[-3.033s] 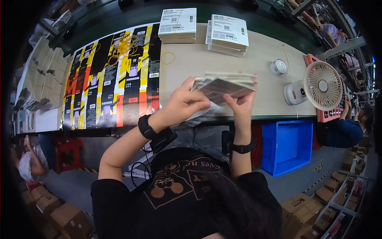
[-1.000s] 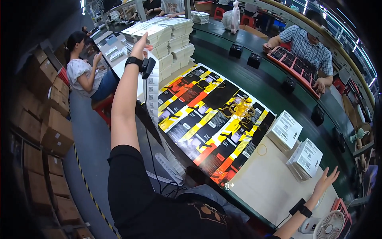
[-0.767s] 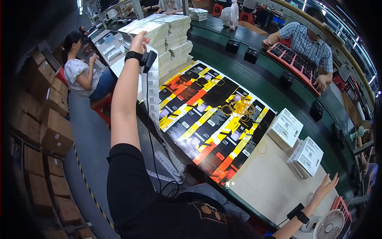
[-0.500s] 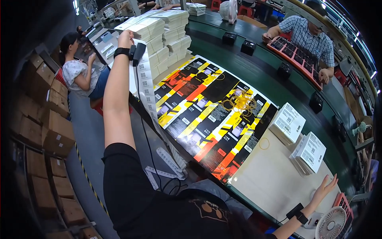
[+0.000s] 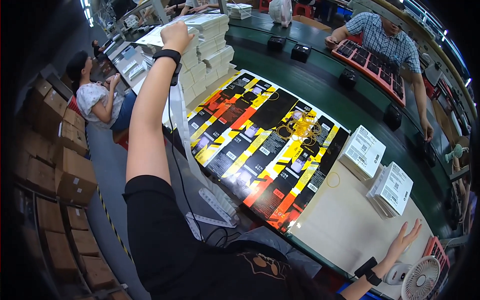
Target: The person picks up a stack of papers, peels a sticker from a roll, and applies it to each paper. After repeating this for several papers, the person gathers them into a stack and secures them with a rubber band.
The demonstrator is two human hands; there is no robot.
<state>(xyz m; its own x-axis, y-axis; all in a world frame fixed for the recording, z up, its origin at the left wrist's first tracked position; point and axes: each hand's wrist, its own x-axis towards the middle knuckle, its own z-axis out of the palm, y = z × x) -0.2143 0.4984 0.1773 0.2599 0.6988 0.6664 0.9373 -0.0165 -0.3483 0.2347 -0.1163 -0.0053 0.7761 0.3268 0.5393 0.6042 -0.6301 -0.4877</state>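
My left hand is raised at the far left beside the tall stacks of white folded leaflets, its fingers curled closed. From behind that wrist a long white strip of labels hangs past the table's edge; the fingertips themselves are hidden. At the lower right my right hand is held over the board, fingers spread, holding nothing. Just beyond it sit two banded stacks of white printed leaflets, a nearer stack and a farther stack.
A printed yellow, black and orange sheet covers the table, with yellow rubber bands on it. A small white fan stands by my right wrist. Across the green conveyor, a person handles a red tray. Cartons line the left.
My left hand has moved up and right and turned so its back shows; the strip's printed face has turned out of view. The person opposite has reached one arm down to the conveyor.
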